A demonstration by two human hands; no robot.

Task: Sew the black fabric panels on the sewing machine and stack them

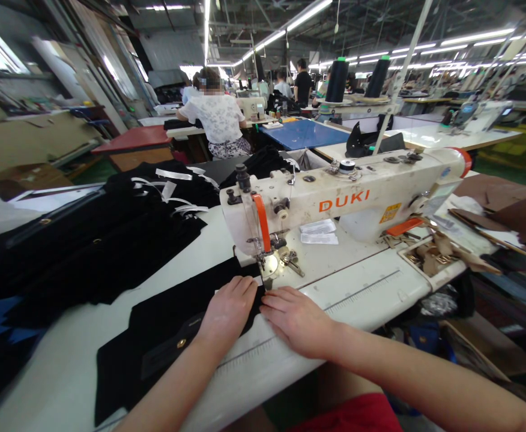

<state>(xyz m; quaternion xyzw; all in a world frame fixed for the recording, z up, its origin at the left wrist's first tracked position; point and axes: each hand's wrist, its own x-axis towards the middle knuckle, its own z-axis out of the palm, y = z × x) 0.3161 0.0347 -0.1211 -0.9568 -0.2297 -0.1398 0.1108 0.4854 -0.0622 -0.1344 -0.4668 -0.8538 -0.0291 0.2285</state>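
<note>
A black fabric piece (164, 306) lies on the machine bed, its far right corner close to the needle area of a white sewing machine (299, 192). It bears a dark strip with a gold-coloured snap (181, 343). My left hand (231, 309) rests on top of the fabric, fingers lying close together. A small white label (258, 280) shows beside those fingertips, partly covered by them. My right hand (296, 318) is closed at the fabric's right edge, just in front of the presser foot, fingertips on the cloth. Its thumb is mostly hidden.
Black pieces with white labels (83, 240) are heaped at left. Folded white labels (319, 231) lie under the machine arm. A tray of small parts (432, 258) and brown pieces (506, 210) are at right. A person in a patterned shirt (218, 117) sits ahead.
</note>
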